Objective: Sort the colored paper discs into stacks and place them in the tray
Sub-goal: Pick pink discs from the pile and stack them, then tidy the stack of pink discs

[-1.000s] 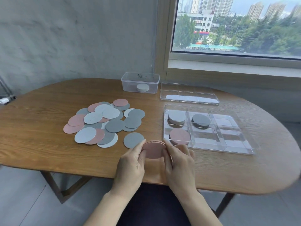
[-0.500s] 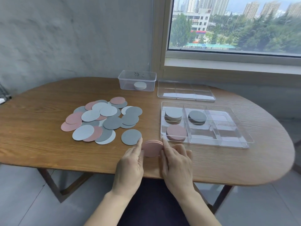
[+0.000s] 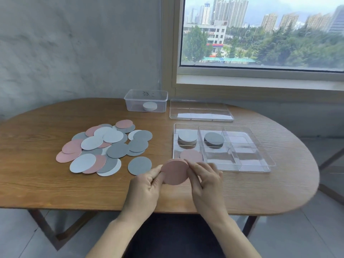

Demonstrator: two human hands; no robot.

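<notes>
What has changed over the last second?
The pink disc stack has been tilted up, its face now toward the camera; earlier it lay nearly flat. The left hand and right hand keep their grip on its opposite edges. The loose disc pile and the tray have not moved.

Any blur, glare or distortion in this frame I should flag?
Head view: daylight from the window lights the scene evenly. Head view: pale glare on the tray and the lid. Head view: right hand slightly motion-blurred, left hand and pink stack sharper. Head view: wide-angle lens bends and smears the right end of the table.
</notes>
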